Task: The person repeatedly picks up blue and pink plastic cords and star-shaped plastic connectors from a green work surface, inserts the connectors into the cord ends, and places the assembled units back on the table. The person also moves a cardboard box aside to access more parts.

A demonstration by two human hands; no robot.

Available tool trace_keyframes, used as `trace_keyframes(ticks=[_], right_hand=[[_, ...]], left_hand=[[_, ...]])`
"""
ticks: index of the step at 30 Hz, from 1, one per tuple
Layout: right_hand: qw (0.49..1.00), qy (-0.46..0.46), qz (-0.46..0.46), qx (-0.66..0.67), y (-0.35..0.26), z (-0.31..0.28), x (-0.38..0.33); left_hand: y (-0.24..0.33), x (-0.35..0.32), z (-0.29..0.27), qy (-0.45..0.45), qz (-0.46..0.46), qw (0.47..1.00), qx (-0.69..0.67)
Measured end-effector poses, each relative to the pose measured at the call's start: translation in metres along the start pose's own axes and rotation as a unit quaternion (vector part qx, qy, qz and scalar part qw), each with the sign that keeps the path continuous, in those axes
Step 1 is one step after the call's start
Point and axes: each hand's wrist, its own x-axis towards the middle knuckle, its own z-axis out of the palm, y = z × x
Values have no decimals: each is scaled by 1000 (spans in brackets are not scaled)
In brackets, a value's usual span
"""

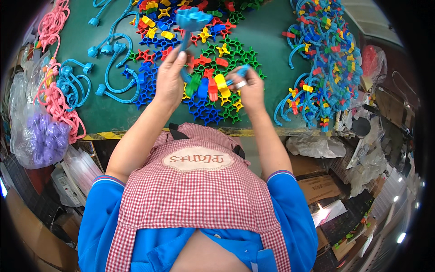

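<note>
My left hand is closed around a light-blue cord, whose blurred, knobbly blue end sticks up above the fingers. Between my hands a row of plastic pieces appears strung on the cord: a green piece, a blue piece, a red piece and a yellow piece. My right hand, with a ring on one finger, pinches the cord just right of the yellow piece. A blue tip shows at its fingertips. Below lie loose star-shaped plastic pieces.
The green table has a yellow-and-black front edge. At left lie blue cords with knobbed ends and pink cords. A tall heap of strung cords covers the right side. A bag of purple pieces hangs at the left edge.
</note>
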Motion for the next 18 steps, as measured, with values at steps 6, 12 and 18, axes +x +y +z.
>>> trace_keyframes(ticks=[6, 12, 18], right_hand=[[867, 487, -98, 38, -20, -250, 80], [912, 398, -70, -65, 0, -273, 120], [848, 65, -169, -498, 100, -90, 102]], left_hand=[[-3, 9, -92, 60, 70, 904, 417], [-10, 9, -231, 394, -76, 557, 727], [-22, -1, -243, 310, -102, 570, 754]])
